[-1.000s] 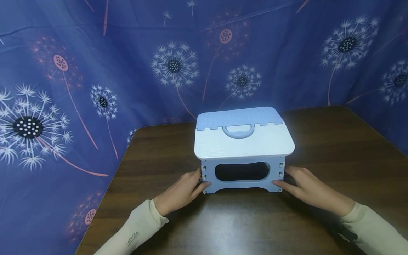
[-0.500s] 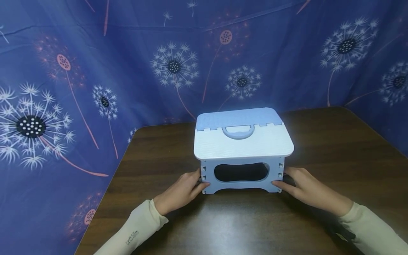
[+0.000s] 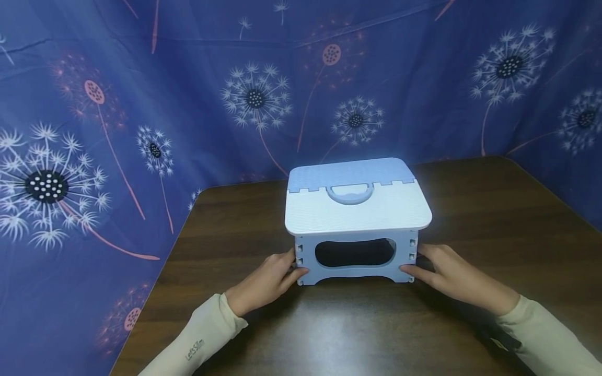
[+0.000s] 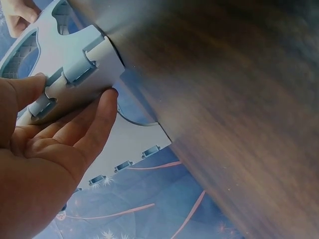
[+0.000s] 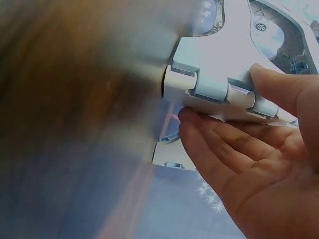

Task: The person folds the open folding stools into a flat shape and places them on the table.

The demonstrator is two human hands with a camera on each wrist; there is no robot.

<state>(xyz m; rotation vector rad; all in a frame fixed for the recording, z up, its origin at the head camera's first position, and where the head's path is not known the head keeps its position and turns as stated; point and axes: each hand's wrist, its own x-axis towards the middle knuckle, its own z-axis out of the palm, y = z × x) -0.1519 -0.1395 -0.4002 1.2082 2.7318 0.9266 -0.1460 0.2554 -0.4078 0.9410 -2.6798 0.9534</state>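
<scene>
A light blue and white folding step stool (image 3: 357, 216) stands unfolded on the table, with a small carrying handle (image 3: 350, 195) set in its top. At its lower left corner my left hand (image 3: 265, 282) holds the leg, thumb on the front panel and fingers along the side panel. My right hand (image 3: 461, 279) grips the opposite corner the same way. In the left wrist view, notched hinge joints (image 4: 79, 72) run beside the thumb. The right wrist view has similar joints (image 5: 209, 87) between the thumb and the fingers. The stool's back legs are hidden in the head view.
The dark wooden table (image 3: 329, 334) reaches out around the stool on both sides and in front. A blue curtain (image 3: 188, 78) with a dandelion print hangs behind the table and along its left side. A dark object (image 3: 505, 339), hard to make out, shows by the right sleeve.
</scene>
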